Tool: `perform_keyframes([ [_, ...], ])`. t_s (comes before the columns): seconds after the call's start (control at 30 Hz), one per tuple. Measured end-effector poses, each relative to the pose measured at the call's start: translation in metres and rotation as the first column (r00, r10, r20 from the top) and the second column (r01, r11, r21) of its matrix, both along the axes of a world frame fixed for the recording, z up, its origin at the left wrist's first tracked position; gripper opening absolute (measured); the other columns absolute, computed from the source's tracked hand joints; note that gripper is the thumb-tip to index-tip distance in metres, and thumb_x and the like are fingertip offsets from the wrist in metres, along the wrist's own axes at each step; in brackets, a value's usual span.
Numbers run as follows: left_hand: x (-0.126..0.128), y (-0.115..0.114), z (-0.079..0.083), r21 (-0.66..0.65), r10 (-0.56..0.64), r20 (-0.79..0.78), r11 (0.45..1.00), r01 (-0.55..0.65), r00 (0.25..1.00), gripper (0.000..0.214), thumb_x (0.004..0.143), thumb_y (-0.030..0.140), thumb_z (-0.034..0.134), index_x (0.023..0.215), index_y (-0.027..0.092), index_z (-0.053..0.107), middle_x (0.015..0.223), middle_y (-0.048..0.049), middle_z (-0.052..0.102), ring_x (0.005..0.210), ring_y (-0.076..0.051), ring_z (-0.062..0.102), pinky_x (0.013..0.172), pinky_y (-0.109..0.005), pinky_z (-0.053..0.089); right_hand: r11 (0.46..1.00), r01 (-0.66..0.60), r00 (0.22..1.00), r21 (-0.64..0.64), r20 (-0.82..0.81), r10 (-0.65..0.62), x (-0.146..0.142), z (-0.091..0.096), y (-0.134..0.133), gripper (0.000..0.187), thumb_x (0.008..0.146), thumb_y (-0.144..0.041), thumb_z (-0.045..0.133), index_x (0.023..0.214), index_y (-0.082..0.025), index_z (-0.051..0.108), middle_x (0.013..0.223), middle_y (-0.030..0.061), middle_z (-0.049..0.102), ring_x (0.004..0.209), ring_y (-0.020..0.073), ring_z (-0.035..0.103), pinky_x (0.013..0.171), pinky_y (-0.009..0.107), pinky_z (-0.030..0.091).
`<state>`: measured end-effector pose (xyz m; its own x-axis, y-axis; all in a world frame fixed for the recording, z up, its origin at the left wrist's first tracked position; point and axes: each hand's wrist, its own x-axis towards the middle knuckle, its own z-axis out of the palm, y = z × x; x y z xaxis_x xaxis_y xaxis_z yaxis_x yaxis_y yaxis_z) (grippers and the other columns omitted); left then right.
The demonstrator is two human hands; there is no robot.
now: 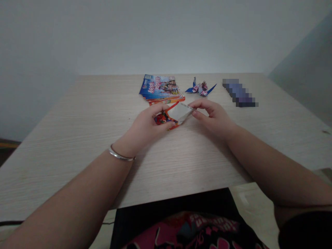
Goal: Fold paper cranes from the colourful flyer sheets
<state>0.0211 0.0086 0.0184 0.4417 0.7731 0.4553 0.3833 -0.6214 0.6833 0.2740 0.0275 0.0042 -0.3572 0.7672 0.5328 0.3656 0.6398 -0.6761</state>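
Observation:
A partly folded sheet of printed paper (178,113) is held between my two hands above the table. Its outside is orange-red with a colourful picture, and a white inner face shows. My left hand (151,121) grips the left side, thumb in front and fingers behind. At the right corner, my right hand (211,116) pinches the paper between thumb and index finger. Just beyond lies a fanned stack of printed leaflets (162,86), blue on top with orange edges below. To its right rests a folded paper crane (200,88) in blue and white.
The pale wood-grain table (77,138) reaches back to a white wall (166,38). A blurred-out rectangular object (240,93) lies at the back right. Below the table's front edge are a black surface (171,200) and dark patterned clothing (197,231).

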Motion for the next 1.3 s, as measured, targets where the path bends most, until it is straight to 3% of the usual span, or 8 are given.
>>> perform_keyframes([
  [0.2,-0.009,0.005,0.004,0.14,0.1,-0.12,0.987,-0.083,0.988,0.021,0.082,0.02,0.079,0.102,0.018,0.071,0.103,-0.0052,0.076,0.093,-0.019,0.068,0.083,-0.032,0.056,0.992,-0.072,0.997,-0.103,-0.029,0.07,0.003,0.004,-0.002,0.022,0.086,-0.044,0.076,0.094,-0.023,0.075,0.086,0.0007,0.075,0.083,0.0173,0.068,0.085,0.037,0.056],
  [0.37,-0.009,0.005,0.007,0.143,0.015,-0.172,0.99,0.01,0.985,0.018,0.08,0.017,0.079,0.094,0.018,0.068,0.094,-0.0026,0.075,0.084,-0.018,0.067,0.074,-0.029,0.052,0.973,-0.104,0.99,-0.205,-0.116,0.081,0.0,0.003,-0.004,0.028,0.081,-0.044,0.081,0.087,-0.023,0.065,0.077,-0.0027,0.067,0.073,0.0142,0.064,0.071,0.031,0.055],
  [0.6,-0.009,0.007,0.004,0.28,0.121,-0.187,0.958,-0.065,0.975,0.015,0.083,0.02,0.078,0.081,0.021,0.062,0.082,-0.0007,0.071,0.076,-0.018,0.064,0.068,-0.031,0.048,0.99,-0.118,0.992,-0.08,-0.044,0.115,0.002,0.006,-0.004,0.017,0.08,-0.032,0.08,0.085,-0.023,0.067,0.085,-0.0005,0.071,0.08,0.0166,0.066,0.075,0.033,0.056],
  [0.73,-0.011,0.009,0.005,0.371,0.12,-0.34,0.928,0.016,0.933,0.014,0.085,0.017,0.073,0.076,0.02,0.063,0.078,-0.0026,0.068,0.076,-0.02,0.062,0.07,-0.033,0.047,0.992,-0.118,0.993,-0.048,0.015,0.119,0.002,0.003,-0.002,0.015,0.083,-0.033,0.078,0.089,-0.023,0.07,0.093,0.0024,0.075,0.088,0.0189,0.069,0.084,0.038,0.056],
  [0.97,-0.006,0.001,0.006,0.29,0.017,-0.605,0.936,0.201,0.796,0.017,0.098,0.024,0.063,0.104,0.016,0.076,0.109,-0.0107,0.076,0.101,-0.026,0.069,0.09,-0.041,0.054,0.995,-0.027,0.989,-0.094,0.14,0.04,0.001,-0.002,0.005,0.009,0.084,-0.03,0.073,0.085,-0.021,0.07,0.087,0.0039,0.075,0.086,0.0213,0.069,0.083,0.04,0.054],
  [1.13,-0.002,-0.007,0.011,0.176,-0.074,-0.734,0.939,0.295,0.675,0.041,0.101,0.044,0.063,0.129,0.016,0.072,0.13,-0.0125,0.073,0.117,-0.031,0.068,0.104,-0.047,0.054,1.0,0.005,0.965,0.026,0.26,-0.012,0.006,0.001,0.009,0.006,0.085,-0.026,0.072,0.089,-0.022,0.07,0.09,0.0045,0.075,0.086,0.0225,0.069,0.084,0.041,0.054],
  [1.23,-0.002,-0.009,0.012,0.167,-0.056,-0.766,0.945,0.283,0.641,0.047,0.1,0.047,0.064,0.133,0.015,0.07,0.143,-0.0148,0.066,0.127,-0.034,0.064,0.109,-0.049,0.051,0.987,0.01,0.955,0.159,0.292,-0.057,0.006,0.0,0.011,0.009,0.086,-0.026,0.073,0.094,-0.024,0.07,0.101,0.0061,0.076,0.101,0.0268,0.069,0.098,0.049,0.053],
  [1.3,-0.001,-0.009,0.011,0.161,-0.052,-0.769,0.949,0.272,0.637,0.048,0.099,0.046,0.065,0.135,0.014,0.068,0.144,-0.0143,0.065,0.13,-0.034,0.062,0.112,-0.049,0.049,0.971,0.09,0.955,0.222,0.259,-0.147,0.005,-0.003,0.012,0.026,0.083,-0.029,0.078,0.107,-0.026,0.07,0.124,0.0094,0.072,0.123,0.0325,0.063,0.106,0.055,0.05],
])
